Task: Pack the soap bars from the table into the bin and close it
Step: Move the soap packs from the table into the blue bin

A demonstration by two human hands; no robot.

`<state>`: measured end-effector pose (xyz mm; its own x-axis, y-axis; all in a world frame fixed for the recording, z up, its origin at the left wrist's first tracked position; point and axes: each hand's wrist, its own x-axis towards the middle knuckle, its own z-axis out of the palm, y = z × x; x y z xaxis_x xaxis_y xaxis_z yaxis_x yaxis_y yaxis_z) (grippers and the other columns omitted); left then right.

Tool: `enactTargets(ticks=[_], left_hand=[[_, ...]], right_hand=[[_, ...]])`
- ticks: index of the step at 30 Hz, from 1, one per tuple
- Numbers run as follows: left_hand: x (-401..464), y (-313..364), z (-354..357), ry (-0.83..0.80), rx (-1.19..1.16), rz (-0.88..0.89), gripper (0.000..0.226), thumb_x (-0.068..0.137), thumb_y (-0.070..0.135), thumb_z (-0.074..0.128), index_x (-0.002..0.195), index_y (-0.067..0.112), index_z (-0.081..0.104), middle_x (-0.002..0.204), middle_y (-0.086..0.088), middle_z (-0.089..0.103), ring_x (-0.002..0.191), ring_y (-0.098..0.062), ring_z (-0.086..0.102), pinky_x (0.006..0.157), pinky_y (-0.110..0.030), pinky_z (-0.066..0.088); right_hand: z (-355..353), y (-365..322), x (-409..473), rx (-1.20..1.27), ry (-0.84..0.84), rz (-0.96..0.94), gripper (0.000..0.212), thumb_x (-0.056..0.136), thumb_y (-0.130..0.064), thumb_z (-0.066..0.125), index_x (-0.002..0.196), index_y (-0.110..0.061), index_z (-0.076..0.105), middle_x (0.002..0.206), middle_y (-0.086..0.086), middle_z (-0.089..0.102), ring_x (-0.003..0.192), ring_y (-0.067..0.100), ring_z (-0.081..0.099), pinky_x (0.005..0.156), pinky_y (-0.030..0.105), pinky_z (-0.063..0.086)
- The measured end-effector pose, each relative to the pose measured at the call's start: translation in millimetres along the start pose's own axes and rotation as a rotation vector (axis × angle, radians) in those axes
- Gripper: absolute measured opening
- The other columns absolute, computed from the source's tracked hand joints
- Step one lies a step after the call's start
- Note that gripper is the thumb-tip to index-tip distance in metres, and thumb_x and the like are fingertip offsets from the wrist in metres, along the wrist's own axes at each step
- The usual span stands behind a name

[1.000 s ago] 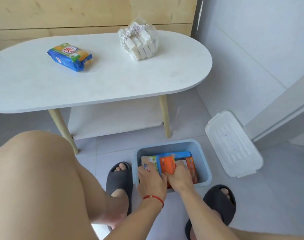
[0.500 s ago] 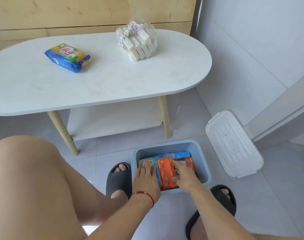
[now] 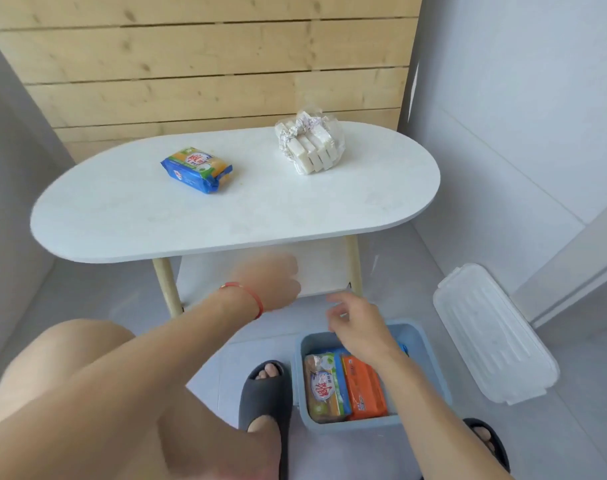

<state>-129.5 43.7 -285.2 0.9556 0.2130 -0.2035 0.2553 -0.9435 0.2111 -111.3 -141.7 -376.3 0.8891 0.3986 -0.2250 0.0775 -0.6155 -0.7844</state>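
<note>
A blue-wrapped soap pack and a clear bag of white soap bars lie on the white oval table. On the floor stands the open blue bin holding a green-blue soap pack and an orange one. My left hand, blurred and with a red string at the wrist, is raised below the table's front edge and holds nothing. My right hand hovers over the bin's far end, fingers loosely apart and empty.
The bin's white lid lies on the floor to the right, against the wall. My knee fills the lower left, and my feet in dark slippers flank the bin. A lower shelf sits under the table.
Both hands have lifted out of the bin, leaving the soap packs inside. The left hand rose toward the table; the view tilted up and to the left.
</note>
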Motion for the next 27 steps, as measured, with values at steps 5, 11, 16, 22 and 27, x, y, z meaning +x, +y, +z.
enactTargets(ticks=[5,11,16,22,27], left_hand=[[24.1,-33.6,-72.5,0.620,-0.404,-0.066,0.019,0.078,0.022,0.049,0.065,0.013,0.058,0.060,-0.006,0.062,0.062,-0.036,0.060,0.056,-0.032,0.048],[84.8,-95.5,-81.5,0.513,-0.164,-0.141,0.041,0.085,0.025,0.056,0.125,0.020,0.058,0.146,-0.005,0.046,0.136,-0.032,0.038,0.095,-0.044,0.046],[112.9,-105.8,-61.4,0.510,-0.111,-0.146,0.051,0.086,0.036,0.053,0.135,0.025,0.045,0.150,0.002,0.034,0.149,-0.029,0.013,0.112,-0.055,0.031],[102.9,-93.6,-73.2,0.634,-0.226,-0.121,0.030,0.076,0.049,0.059,0.068,0.023,0.048,0.083,0.006,0.049,0.099,-0.025,0.043,0.056,-0.029,0.038],[72.2,-74.6,-78.6,0.475,-0.325,-0.161,0.060,0.065,0.023,0.076,0.117,0.018,0.047,0.112,-0.012,0.039,0.108,-0.034,0.037,0.072,-0.035,0.048]], right_hand=[[-17.8,-99.1,29.9,0.068,0.237,-0.254,0.029,0.095,-0.017,0.051,0.119,-0.027,0.065,0.102,-0.011,0.068,0.085,0.009,0.067,0.071,0.030,0.055],[-17.6,-169.0,76.1,-0.359,0.323,-0.362,0.037,0.092,-0.016,0.051,0.128,-0.016,0.060,0.120,0.004,0.061,0.112,0.025,0.058,0.083,0.034,0.045],[-5.2,-153.1,95.6,-0.651,0.255,-0.393,0.027,0.099,-0.014,0.042,0.117,-0.004,0.059,0.119,0.011,0.056,0.113,0.032,0.052,0.090,0.034,0.036],[-10.7,-144.0,99.9,-0.370,0.197,-0.340,0.040,0.099,-0.020,0.049,0.135,-0.006,0.058,0.142,0.006,0.053,0.130,0.027,0.047,0.103,0.030,0.036],[-28.2,-131.2,80.0,-0.007,0.206,-0.403,0.034,0.097,-0.014,0.053,0.128,-0.019,0.066,0.131,-0.007,0.066,0.125,0.008,0.057,0.103,0.019,0.041]])
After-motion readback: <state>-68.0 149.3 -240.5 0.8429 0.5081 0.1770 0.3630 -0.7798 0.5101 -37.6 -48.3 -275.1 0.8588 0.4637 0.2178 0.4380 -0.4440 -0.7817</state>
